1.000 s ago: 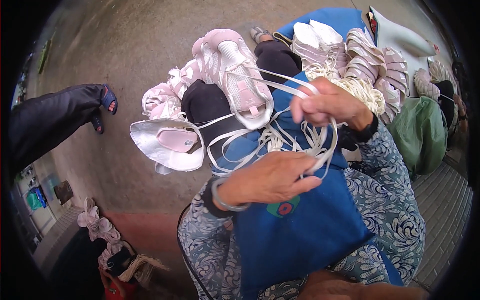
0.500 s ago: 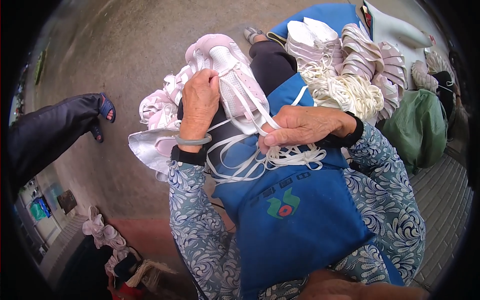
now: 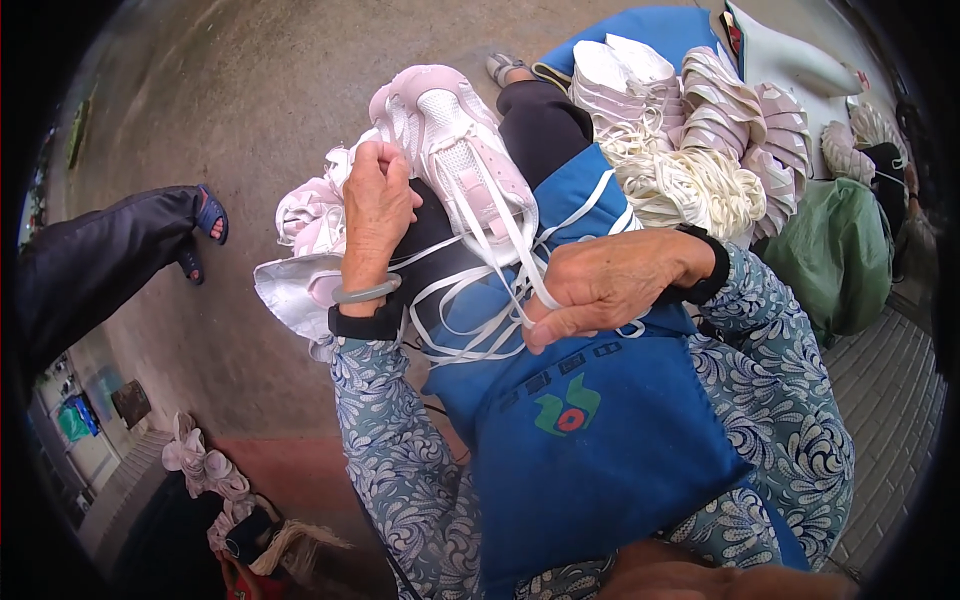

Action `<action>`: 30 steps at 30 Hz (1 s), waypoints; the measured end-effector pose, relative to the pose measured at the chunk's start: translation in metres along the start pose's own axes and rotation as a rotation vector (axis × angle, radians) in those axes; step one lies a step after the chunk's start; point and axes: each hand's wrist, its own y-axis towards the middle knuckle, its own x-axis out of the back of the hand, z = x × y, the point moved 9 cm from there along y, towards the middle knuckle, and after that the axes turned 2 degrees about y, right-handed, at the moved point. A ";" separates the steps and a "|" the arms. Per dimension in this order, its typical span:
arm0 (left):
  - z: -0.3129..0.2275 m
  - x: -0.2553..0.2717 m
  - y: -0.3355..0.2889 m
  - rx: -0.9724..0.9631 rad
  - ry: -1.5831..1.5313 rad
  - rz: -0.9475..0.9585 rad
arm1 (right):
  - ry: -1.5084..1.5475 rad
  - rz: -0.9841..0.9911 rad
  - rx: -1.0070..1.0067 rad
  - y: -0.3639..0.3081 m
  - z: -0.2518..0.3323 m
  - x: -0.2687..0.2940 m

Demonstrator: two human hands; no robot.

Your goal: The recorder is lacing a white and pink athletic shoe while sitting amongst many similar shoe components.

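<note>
A pale pink and white shoe upper [image 3: 487, 185] with mesh lies across my lap, its laces partly threaded. Beside its left edge is my left hand [image 3: 380, 200], fingers curled closed; whatever they may hold is hidden. My right hand [image 3: 620, 280], at the near end of the upper, pinches white shoelaces [image 3: 535, 290] between thumb and fingers. Loose lace loops spread over the blue apron [image 3: 600, 430] below the upper. Another pink upper [image 3: 390, 105] shows behind the first one.
More pink uppers [image 3: 312, 210] lie left of my knee. On the right stand stacked uppers [image 3: 725, 105], a heap of cream laces [image 3: 700, 190] and a green bag [image 3: 835, 250]. A person's dark trouser leg and blue sandal [image 3: 212, 215] are at the far left.
My left hand has come away from the upper's lace area, moving left and slightly nearer. My right hand has shifted a little right and nearer with the laces. The upper is slightly turned.
</note>
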 end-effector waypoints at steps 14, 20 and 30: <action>0.014 -0.070 -0.054 0.269 -1.060 0.329 | -0.360 -0.082 -0.122 0.001 -0.018 -0.003; 0.007 -0.079 -0.055 0.091 -0.606 0.295 | -0.741 -0.857 -0.326 -0.009 -0.060 0.096; 0.021 -0.073 -0.072 0.134 -0.648 0.342 | -0.881 -0.817 -0.348 0.012 -0.089 0.115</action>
